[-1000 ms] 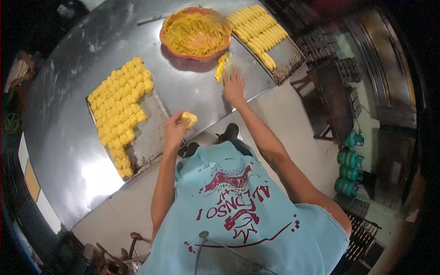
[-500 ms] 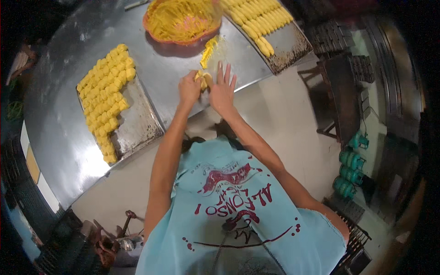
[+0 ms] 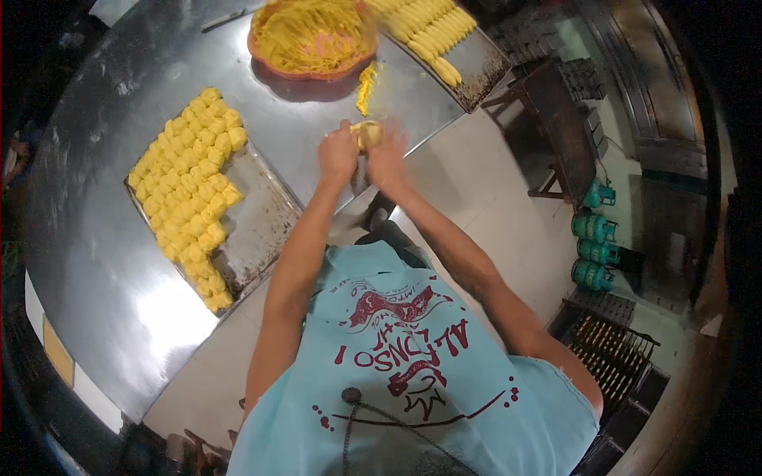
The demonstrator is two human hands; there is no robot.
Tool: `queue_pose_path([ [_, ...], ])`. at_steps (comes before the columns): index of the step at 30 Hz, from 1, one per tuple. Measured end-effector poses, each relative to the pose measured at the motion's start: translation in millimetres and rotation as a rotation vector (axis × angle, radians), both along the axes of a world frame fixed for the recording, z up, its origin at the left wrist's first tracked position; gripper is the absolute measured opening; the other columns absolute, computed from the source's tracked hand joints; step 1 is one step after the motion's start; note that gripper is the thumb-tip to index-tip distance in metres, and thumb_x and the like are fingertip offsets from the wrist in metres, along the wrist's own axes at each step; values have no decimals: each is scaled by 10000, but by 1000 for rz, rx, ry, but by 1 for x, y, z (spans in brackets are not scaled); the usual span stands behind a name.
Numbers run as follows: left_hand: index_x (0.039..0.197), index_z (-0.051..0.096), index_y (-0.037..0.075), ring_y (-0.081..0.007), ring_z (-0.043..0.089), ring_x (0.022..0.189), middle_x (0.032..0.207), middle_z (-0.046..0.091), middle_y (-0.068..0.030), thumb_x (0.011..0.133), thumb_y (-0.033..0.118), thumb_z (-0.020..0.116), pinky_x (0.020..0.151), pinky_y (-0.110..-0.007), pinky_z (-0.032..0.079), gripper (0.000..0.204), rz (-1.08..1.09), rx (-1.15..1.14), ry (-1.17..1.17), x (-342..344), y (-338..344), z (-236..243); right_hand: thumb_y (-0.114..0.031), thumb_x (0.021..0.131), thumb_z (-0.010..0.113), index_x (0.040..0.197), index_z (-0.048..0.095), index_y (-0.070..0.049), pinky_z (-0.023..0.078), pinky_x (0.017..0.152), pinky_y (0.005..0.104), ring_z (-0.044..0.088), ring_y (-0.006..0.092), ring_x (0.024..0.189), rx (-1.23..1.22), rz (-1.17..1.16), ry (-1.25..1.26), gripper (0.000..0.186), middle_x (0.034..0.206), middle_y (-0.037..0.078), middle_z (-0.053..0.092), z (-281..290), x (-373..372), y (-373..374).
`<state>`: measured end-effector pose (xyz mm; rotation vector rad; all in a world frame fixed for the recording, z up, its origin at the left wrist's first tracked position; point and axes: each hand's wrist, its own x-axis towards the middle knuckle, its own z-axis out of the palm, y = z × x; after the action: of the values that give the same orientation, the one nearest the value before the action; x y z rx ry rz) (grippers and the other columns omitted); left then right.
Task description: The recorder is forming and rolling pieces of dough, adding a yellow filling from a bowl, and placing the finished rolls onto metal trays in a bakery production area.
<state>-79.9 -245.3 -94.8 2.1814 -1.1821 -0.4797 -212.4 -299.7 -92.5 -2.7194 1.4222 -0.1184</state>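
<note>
My left hand (image 3: 340,152) has its fingers curled on a small yellow dough piece (image 3: 365,135) on the steel tabletop. My right hand (image 3: 386,159) is at the other side of that piece, its fingers smeared by motion. Just beyond them lies a bright yellow smear (image 3: 365,89). Past it stands a scalloped orange bowl (image 3: 305,40) filled with soft yellow mixture.
A tray (image 3: 258,230) of yellow dough chunks is at left; another (image 3: 480,75) with long yellow rolls is at upper right. The steel table (image 3: 87,230) has its edge before me. A dark stand (image 3: 559,143), green gas cylinders (image 3: 591,274) and racks (image 3: 595,349) are at right.
Both hands have come together: the left moved forward and right with the dough piece, the right drew back from beside the smear to the piece and is now blurred.
</note>
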Motion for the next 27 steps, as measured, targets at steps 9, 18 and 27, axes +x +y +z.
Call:
queue_pose_path([
  [9,958,620,36,-431,665,774,827,678,-220,927,226,562,673,-529,516,201,111,-134,58,9,18,-15,-131,784,665,1320,629,-121,185,1150,644,270,443,1447,23,212,-56,537,1558,204,340,-35,-1,5],
  [18,1004,619,16,-426,620,915,943,653,-239,917,181,600,763,-536,493,187,229,-118,110,-3,28,9,-99,827,599,1308,639,-152,188,1132,671,176,468,1480,57,556,-165,486,1598,204,262,-3,-2,-31],
  [27,1049,636,-19,-253,652,777,857,680,-187,872,225,674,719,-405,503,303,313,-152,782,-15,-14,63,-203,813,665,1212,706,-210,153,1138,698,133,462,1491,-72,809,-236,402,1599,172,275,73,159,-183],
])
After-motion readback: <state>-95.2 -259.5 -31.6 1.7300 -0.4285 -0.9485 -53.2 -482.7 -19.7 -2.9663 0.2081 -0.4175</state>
